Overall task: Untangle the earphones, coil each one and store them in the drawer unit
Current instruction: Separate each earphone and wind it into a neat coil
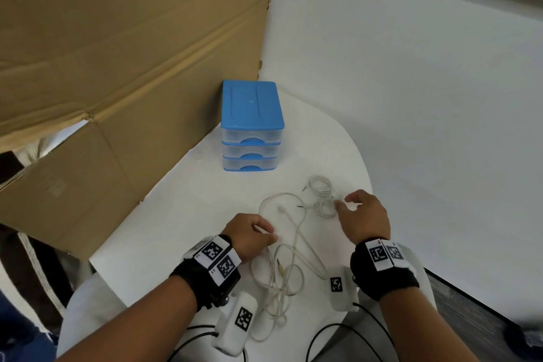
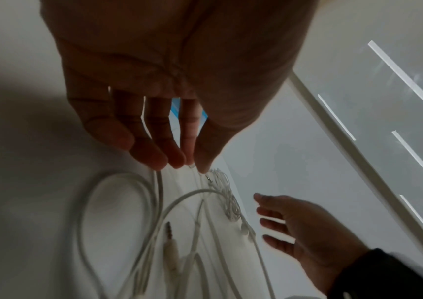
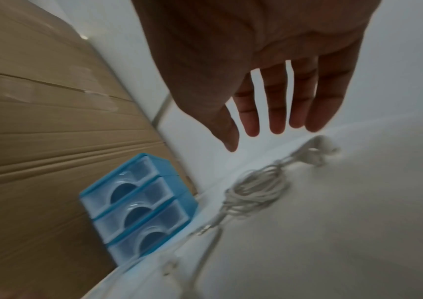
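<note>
A blue drawer unit (image 1: 252,109) (image 3: 138,206) with three clear drawers, all pushed in, stands at the back of the white table (image 1: 182,214). In front of it to the right lies a coiled white earphone (image 1: 321,188) (image 3: 256,188) (image 2: 226,194). My right hand (image 1: 345,203) (image 3: 253,137) hovers just over that coil, fingers spread, holding nothing. A loose cream earphone cable (image 1: 289,273) (image 2: 159,182) sprawls in loops between my wrists, its jack plug (image 2: 170,242) lying free. My left hand (image 1: 252,233) (image 2: 189,161) pinches this cable between thumb and fingertips.
A big cardboard sheet (image 1: 117,67) walls off the left side, right behind the drawer unit. The table's rounded edge (image 1: 367,185) runs close to my right hand, with a white wall beyond. Black leads (image 1: 338,329) trail over the near edge.
</note>
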`<move>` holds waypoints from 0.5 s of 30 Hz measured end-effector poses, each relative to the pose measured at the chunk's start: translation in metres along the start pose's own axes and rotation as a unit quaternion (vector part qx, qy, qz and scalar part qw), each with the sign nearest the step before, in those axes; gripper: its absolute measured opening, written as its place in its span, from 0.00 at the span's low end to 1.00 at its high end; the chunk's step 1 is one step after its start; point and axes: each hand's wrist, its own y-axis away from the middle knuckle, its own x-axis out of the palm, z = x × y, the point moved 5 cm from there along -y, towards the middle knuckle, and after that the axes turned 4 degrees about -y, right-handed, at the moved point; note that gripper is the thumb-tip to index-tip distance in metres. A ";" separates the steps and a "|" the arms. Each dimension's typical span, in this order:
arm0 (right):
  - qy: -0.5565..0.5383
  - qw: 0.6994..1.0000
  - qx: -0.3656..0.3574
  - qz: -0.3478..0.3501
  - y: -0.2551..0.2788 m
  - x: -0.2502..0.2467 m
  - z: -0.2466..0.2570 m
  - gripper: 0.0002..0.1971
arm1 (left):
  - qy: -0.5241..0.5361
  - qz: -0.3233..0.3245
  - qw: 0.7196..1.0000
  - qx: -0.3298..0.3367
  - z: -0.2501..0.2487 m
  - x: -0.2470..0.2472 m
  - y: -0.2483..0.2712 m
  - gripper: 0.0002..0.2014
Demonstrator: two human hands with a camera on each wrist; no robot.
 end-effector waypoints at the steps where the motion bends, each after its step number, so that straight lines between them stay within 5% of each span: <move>1: 0.005 1.000 -0.028 -0.007 0.007 -0.003 0.009 0.08 | -0.006 -0.003 1.000 -0.002 0.001 0.000 -0.001 0.05; 7: 0.009 0.966 -0.131 0.221 0.066 0.014 0.042 0.19 | -0.023 -0.015 1.000 -0.007 0.001 -0.007 0.000 0.07; 10: 0.102 0.932 -0.147 0.316 0.083 0.024 0.036 0.21 | -0.006 0.002 1.000 0.030 -0.010 -0.010 0.007 0.05; 12: 0.150 0.915 -0.170 0.334 0.089 0.030 0.038 0.13 | 0.024 0.048 0.996 0.067 -0.020 -0.006 0.012 0.11; 15: 0.070 0.917 -0.229 0.319 0.090 0.024 0.060 0.12 | 0.068 0.151 0.982 0.094 -0.033 0.003 0.021 0.19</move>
